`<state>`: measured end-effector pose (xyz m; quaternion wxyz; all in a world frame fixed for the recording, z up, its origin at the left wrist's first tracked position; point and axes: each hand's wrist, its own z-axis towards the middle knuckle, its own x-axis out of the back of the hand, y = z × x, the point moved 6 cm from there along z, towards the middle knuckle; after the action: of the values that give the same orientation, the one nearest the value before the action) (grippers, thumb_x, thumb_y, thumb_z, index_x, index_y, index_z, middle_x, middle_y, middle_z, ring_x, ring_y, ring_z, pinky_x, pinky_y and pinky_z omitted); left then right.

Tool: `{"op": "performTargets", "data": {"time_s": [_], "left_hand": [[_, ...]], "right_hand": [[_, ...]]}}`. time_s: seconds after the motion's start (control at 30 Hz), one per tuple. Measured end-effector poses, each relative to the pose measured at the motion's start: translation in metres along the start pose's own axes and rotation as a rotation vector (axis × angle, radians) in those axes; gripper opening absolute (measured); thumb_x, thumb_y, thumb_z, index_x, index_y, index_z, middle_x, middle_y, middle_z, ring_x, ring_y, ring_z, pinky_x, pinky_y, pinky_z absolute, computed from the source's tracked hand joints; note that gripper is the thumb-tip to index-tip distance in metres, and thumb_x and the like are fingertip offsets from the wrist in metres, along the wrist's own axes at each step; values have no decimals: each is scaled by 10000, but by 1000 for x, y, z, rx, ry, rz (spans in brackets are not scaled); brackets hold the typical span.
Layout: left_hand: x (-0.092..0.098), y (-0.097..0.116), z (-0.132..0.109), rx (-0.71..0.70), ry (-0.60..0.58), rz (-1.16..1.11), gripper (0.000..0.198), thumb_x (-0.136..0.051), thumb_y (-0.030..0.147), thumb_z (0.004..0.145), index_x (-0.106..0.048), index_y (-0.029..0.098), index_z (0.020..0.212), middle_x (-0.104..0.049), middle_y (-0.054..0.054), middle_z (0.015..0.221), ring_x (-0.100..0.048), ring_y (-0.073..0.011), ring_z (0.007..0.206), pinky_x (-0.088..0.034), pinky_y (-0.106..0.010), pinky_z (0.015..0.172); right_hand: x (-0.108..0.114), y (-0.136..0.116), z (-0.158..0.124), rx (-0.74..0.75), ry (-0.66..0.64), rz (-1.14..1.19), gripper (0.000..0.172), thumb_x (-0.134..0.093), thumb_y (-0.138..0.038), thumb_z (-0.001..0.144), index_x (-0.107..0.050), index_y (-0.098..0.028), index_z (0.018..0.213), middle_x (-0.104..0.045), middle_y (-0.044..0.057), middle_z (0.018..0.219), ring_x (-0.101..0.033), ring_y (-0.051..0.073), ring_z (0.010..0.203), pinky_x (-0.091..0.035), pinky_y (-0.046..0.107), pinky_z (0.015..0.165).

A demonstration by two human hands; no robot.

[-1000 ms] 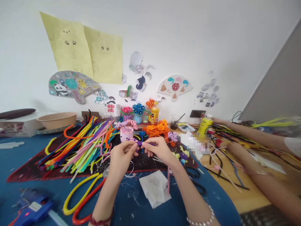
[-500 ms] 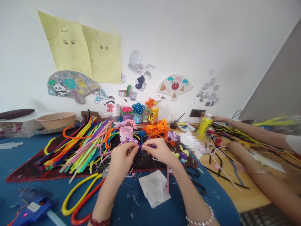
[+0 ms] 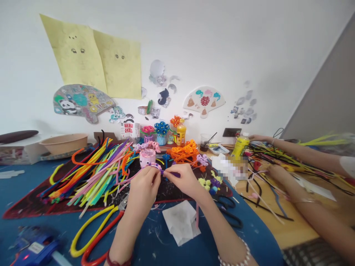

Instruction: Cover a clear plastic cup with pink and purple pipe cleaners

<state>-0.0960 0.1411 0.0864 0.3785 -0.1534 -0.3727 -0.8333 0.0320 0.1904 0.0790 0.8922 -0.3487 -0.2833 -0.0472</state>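
Observation:
Above the dark mat [image 3: 30, 203], my left hand [image 3: 144, 184] pinches a purple looped pipe cleaner [image 3: 155, 164], its fingers closed. Close beside it, my right hand [image 3: 184, 179] is closed on the same purple strand, with a dark purple end showing by its fingers. The exact shape between the fingertips is partly hidden. Just behind the hands stands a pink pipe-cleaner pot [image 3: 146, 157]. A small blue pipe-cleaner piece [image 3: 165, 159] and a heap of orange pieces [image 3: 184, 153] are near my right hand. Left of my left hand lie many coloured pipe cleaners [image 3: 97, 177].
Scissors [image 3: 95, 231] with yellow and red handles lie by my left forearm. A blue glue gun [image 3: 37, 247] rests at front left, its red light showing. Crumpled white paper [image 3: 181, 221] lies between my forearms. On the right, a co-worker's hands [image 3: 279, 173] are among black pipe cleaners.
My hands have drawn closer together, with the right shifting a little left. The whole view has slid slightly. The purple strand stays in my fingers.

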Motion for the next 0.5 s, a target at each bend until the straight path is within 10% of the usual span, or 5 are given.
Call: {"op": "performTargets", "data": {"time_s": [0.27,0.5], "left_hand": [[6,-3,-1,126,77,-128,215,-552,308,841,-626,206,666,-609,-40,680,-542,-180,678,-401,-293,684],[-2,-22,3,339,-100,-561,357,-655,506,766,-740,162,808,-728,-65,689,-645,-170,581,-502,-250,523]], "right_hand": [[-4,-7,-1,18,94,46,275,-559,-303,918,-747,-202,745,-716,64,744,-627,196,672,-435,285,649],[5,4,0,-94,9,299,309,-594,-409,885,-741,-183,735,-601,4,581,-481,118,458,-392,249,487]]}}
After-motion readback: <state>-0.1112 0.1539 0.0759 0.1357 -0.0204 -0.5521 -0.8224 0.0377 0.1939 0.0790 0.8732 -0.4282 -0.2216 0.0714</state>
